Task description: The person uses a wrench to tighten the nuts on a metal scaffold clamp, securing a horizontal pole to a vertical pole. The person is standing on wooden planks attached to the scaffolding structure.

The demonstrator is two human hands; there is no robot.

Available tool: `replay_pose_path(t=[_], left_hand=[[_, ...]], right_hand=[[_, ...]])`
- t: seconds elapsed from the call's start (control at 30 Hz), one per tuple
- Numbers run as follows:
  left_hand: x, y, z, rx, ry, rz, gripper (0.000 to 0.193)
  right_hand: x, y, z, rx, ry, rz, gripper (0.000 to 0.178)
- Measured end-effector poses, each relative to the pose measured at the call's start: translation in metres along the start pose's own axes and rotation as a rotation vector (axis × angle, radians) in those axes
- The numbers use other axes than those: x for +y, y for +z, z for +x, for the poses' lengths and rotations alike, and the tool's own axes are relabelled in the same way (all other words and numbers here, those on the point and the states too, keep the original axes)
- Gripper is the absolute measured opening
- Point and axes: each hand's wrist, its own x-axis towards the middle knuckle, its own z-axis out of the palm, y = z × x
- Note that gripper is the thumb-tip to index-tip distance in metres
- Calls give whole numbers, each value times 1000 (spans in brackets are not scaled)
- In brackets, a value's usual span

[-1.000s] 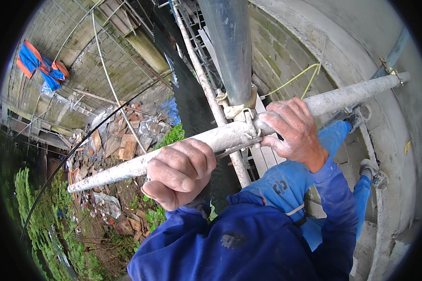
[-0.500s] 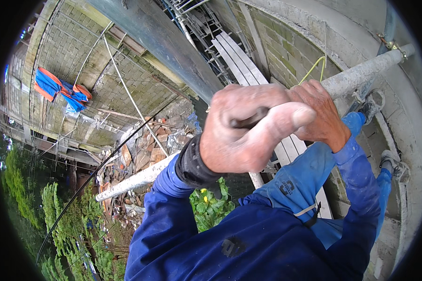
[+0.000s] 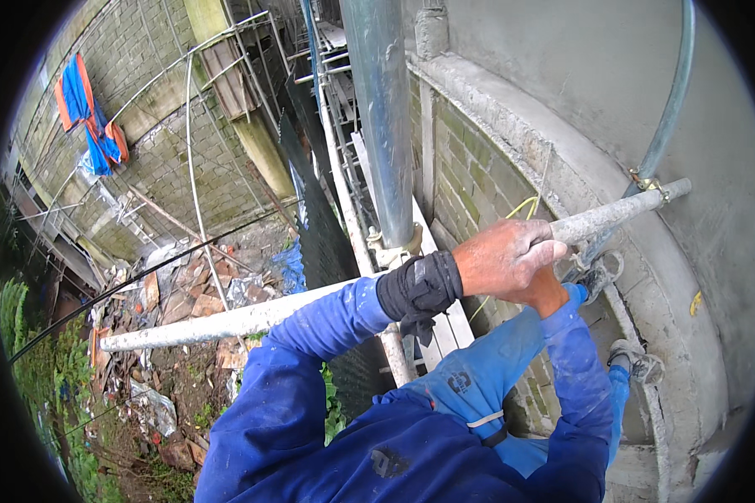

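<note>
Fingers [image 3: 538, 249] of our left hand [image 3: 507, 260] wrap closed around the horizontal scaffold tube [image 3: 226, 321]; our right hand [image 3: 548, 293] grips it just beneath, beside the upright pole [image 3: 386, 126].

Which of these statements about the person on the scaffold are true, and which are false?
1. Both hands are on the pale horizontal pole. True: the left hand wraps over it, the right hand sits just beneath.
2. The sleeves are red. False: they are blue.
3. A grey upright pole rises just beyond the hands. True.
4. The ground below is smooth tiled floor. False: rubble and green plants lie there.
5. The left wrist is bare. False: a black cuff covers it.
</note>
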Motion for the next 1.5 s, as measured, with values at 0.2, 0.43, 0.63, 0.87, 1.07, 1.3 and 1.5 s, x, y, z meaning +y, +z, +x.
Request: replay_pose_path(t=[0.2, 0.43, 0.63, 0.87, 1.07, 1.3, 1.5], left_hand=[[-5, 8, 2, -130, -139, -96, 40], [30, -44, -73, 241, 100, -526, 39], [-6, -77, -144, 506, 526, -930, 62], [4, -62, -167, 684, 542, -885, 58], [-13, -58, -167, 724, 624, -786, 59], [-37, -61, -179, 706, 729, -744, 61], [-53, -47, -204, 746, 654, -670, 57]], right_hand=[[16, 18, 0, -34, -28, 124, 43], [-15, -4, 9, -137, 37, -5, 57], [-82, 6, 10, -88, -45, -89, 90], [-99, 40, 7, -37, -57, 34, 80], [-95, 40, 14, -68, -79, 1, 74], [-83, 41, 25, -128, -95, 1, 70], [-76, 50, 22, -74, -137, -47, 66]])
